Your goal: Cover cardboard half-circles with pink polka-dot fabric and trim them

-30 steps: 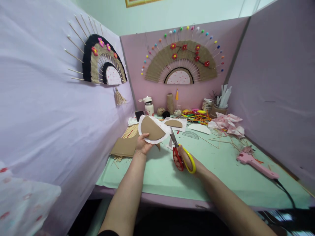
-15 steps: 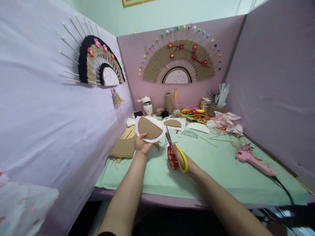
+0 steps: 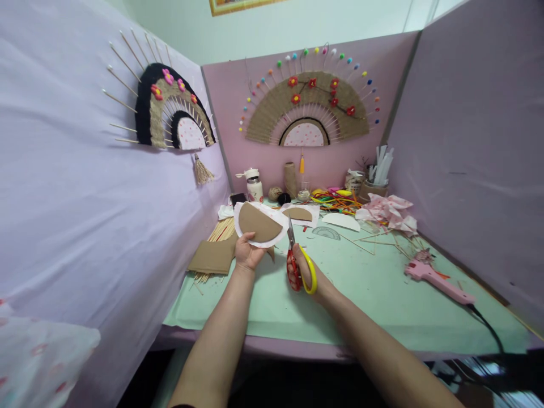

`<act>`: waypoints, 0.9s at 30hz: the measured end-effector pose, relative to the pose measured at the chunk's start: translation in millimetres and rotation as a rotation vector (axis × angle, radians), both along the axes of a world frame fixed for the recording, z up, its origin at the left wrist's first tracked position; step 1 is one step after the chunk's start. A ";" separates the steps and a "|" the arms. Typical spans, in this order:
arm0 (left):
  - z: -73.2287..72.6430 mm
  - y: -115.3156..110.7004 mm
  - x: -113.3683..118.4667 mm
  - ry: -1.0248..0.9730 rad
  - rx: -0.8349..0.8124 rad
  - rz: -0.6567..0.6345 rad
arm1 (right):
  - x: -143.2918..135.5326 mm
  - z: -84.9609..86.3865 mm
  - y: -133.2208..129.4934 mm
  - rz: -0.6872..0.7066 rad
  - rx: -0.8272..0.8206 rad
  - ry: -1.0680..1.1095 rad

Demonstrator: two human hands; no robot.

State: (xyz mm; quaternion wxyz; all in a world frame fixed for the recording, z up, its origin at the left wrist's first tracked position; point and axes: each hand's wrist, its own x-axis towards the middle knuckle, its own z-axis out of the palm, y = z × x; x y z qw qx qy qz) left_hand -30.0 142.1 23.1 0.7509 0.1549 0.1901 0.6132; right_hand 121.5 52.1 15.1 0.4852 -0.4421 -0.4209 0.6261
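Observation:
My left hand (image 3: 250,250) pinches the lower edge of a brown cardboard half-disc (image 3: 260,222), its thumb on the cardboard. White, faintly patterned paper or cloth (image 3: 242,233) lies behind the half-disc and sticks out round it as a border. In my right hand (image 3: 302,265) is a pair of scissors (image 3: 291,235) with one red and one yellow handle. Their blades point upward at the right edge of the white border and look nearly closed. A smaller cardboard half-disc (image 3: 298,214) on white backing lies on the table just behind.
Folded cardboard (image 3: 210,258) and thin sticks (image 3: 221,229) lie left. Behind are a white half-disc (image 3: 340,221), a protractor (image 3: 326,233), coloured cords (image 3: 335,199) and a bottle (image 3: 255,187). A pink glue gun (image 3: 440,281) with a cable and crumpled pink paper (image 3: 387,212) are on the right.
My right hand and the scissors have shifted slightly left, and the handles have come closer together. The half-disc in my left hand has barely moved.

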 end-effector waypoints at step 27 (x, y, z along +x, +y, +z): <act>-2.3 3.2 -7.8 0.101 -0.004 -0.047 | 49.7 -5.8 -7.6 0.059 0.170 -0.473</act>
